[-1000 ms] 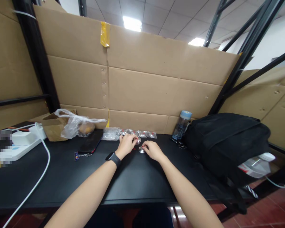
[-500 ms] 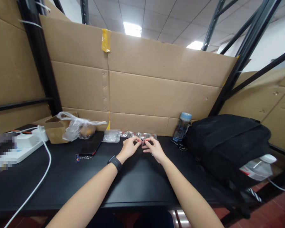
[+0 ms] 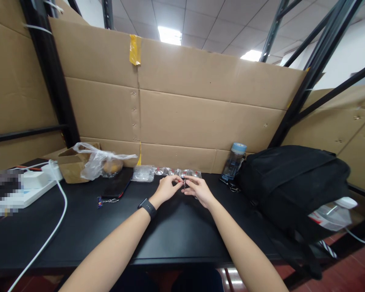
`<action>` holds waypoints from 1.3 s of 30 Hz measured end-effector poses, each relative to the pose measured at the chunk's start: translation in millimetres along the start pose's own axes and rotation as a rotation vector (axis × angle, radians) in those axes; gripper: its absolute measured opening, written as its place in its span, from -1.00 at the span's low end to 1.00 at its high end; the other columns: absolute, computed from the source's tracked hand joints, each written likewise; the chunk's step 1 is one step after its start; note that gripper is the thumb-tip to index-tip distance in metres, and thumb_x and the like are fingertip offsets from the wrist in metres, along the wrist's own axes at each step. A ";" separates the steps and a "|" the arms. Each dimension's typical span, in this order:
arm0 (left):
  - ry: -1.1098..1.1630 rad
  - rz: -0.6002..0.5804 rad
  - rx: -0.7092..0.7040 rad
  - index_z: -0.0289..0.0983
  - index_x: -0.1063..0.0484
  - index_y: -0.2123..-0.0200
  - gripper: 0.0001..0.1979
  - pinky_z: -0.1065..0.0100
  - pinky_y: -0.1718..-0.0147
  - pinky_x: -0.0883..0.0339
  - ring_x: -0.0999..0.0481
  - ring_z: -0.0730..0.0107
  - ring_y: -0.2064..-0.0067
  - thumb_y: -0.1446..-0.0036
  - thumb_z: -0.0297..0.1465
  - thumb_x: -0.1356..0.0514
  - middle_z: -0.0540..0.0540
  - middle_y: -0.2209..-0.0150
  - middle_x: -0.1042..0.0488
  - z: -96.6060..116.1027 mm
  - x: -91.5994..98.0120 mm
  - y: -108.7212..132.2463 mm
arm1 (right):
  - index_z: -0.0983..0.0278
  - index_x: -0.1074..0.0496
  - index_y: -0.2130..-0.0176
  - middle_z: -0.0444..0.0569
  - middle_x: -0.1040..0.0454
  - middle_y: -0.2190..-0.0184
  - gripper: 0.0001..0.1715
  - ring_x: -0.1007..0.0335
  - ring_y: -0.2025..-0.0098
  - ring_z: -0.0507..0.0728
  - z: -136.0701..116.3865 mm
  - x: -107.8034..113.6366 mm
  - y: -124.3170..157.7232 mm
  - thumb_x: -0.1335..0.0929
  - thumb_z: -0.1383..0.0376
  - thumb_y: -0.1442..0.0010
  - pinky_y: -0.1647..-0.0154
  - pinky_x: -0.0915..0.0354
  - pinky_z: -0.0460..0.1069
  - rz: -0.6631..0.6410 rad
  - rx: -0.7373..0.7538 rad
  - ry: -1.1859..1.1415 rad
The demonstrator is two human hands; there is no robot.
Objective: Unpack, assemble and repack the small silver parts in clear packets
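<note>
Over the black desk my left hand (image 3: 168, 190) and my right hand (image 3: 199, 190) come together, thumbs and fingers pinched. Between their fingertips is a small thin dark item (image 3: 185, 183), too small to name; it seems to be in the right fingers, with the left fingertips touching or very close. Behind the hands lies a row of small clear packets (image 3: 162, 171) with silvery and red bits in them. A clear plastic pack (image 3: 143, 173) sits at the left end of that row. My left wrist wears a dark watch (image 3: 147, 208).
At left are a white power strip (image 3: 27, 194), a small cardboard box (image 3: 69, 166), a tied plastic bag (image 3: 94, 162) and a black pouch (image 3: 117, 184) with a keychain (image 3: 109, 200). A blue-lidded bottle (image 3: 232, 162) and a black backpack (image 3: 292, 182) stand right. Cardboard (image 3: 182, 121) walls the back.
The fingers of my right hand have shifted around the small item, which now looks thinner and darker. My left hand stays pinched in nearly the same spot.
</note>
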State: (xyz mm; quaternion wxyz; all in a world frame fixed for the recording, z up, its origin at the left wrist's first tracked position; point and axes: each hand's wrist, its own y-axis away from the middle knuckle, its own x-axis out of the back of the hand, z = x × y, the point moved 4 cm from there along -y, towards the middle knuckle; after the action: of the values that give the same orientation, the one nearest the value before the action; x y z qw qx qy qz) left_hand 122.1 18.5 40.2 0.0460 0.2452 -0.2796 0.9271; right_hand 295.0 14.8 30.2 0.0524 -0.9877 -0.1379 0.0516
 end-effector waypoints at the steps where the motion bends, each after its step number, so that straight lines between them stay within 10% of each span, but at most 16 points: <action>1: 0.006 -0.012 -0.009 -0.17 -0.60 0.28 -0.85 0.28 0.08 -0.42 -0.62 0.24 0.18 -0.18 -0.30 -0.23 -0.05 0.25 -0.65 0.8 -0.2 0.1 | 0.23 -0.51 -0.05 0.08 -0.58 0.12 -0.50 -0.65 0.29 0.17 0.6 0.4 -0.5 -0.51 0.12 -0.15 0.23 -0.59 0.03 -0.005 0.015 0.006; 7: -0.114 -0.154 -0.123 -0.16 -0.59 0.13 -0.77 0.22 -0.03 -0.37 -0.56 0.20 0.03 -0.23 -0.37 -0.15 -0.11 0.09 -0.60 0.6 4.1 -4.6 | 0.23 -0.54 -0.03 -0.02 -0.56 0.19 -0.33 -0.61 0.37 0.08 4.2 4.2 -4.3 -0.60 0.13 0.06 0.32 -0.56 -0.02 0.033 0.097 0.139; 16: -0.922 0.320 0.126 -0.14 -0.44 -0.12 -0.48 -0.05 -0.10 -0.17 -0.18 -0.15 -0.25 -0.07 -0.55 -0.15 -0.25 -0.28 -0.26 -49.0 128.2 2.7 | 0.22 -0.51 -0.03 0.03 -0.56 0.15 -0.39 -0.61 0.38 0.10 -5.0 22.0 -4.8 -0.57 0.13 0.01 0.47 -0.50 -0.07 0.150 0.109 0.225; 24: -0.857 0.372 0.191 -0.19 -0.52 0.23 -0.82 -0.08 -0.07 -0.18 -0.35 -0.07 -0.11 -0.24 -0.37 -0.10 -0.19 -0.01 -0.52 -45.6 159.4 4.4 | 0.22 -0.50 -0.03 0.04 -0.55 0.09 -0.39 -0.59 0.40 0.08 -2.4 25.4 -7.2 -0.55 0.12 0.01 0.48 -0.47 -0.08 0.143 0.127 0.256; 28: -0.557 0.355 -0.059 -0.16 -0.50 0.13 -0.78 0.09 -0.12 -0.23 -0.51 0.11 -0.04 -0.32 -0.36 -0.05 -0.11 0.08 -0.60 -11.0 140.1 -5.9 | 0.24 -0.49 -0.03 0.05 -0.55 0.10 -0.39 -0.59 0.38 0.09 -6.3 30.1 -6.8 -0.55 0.12 0.00 0.44 -0.46 -0.07 0.158 0.156 0.283; 34: 0.015 0.157 -0.104 -0.18 -0.38 0.14 -0.87 0.36 0.21 -0.43 -0.64 0.28 0.22 -0.26 -0.30 -0.16 -0.04 0.29 -0.61 -0.9 53.3 -9.7 | 0.26 -0.49 -0.04 0.04 -0.54 0.14 -0.37 -0.58 0.38 0.08 -13.2 42.6 -6.9 -0.53 0.13 0.00 0.45 -0.42 -0.08 0.238 0.169 0.312; 39: -0.208 -0.147 -0.233 -0.20 -0.41 0.23 -0.86 0.33 0.14 -0.39 -0.58 0.31 0.22 -0.29 -0.49 -0.06 -0.05 0.29 -0.57 -4.7 1.9 0.0 | 0.26 -0.50 -0.01 0.00 -0.55 0.22 -0.42 -0.57 0.39 0.08 -15.6 45.6 -7.1 -0.52 0.14 0.00 0.47 -0.38 -0.10 0.252 0.194 0.356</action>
State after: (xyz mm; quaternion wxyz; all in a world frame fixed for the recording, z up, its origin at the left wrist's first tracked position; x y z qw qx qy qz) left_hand 118.4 21.0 37.8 0.1125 0.3524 -0.3697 0.8523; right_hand 338.5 32.9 42.5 0.1637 -0.9810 0.0036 -0.1041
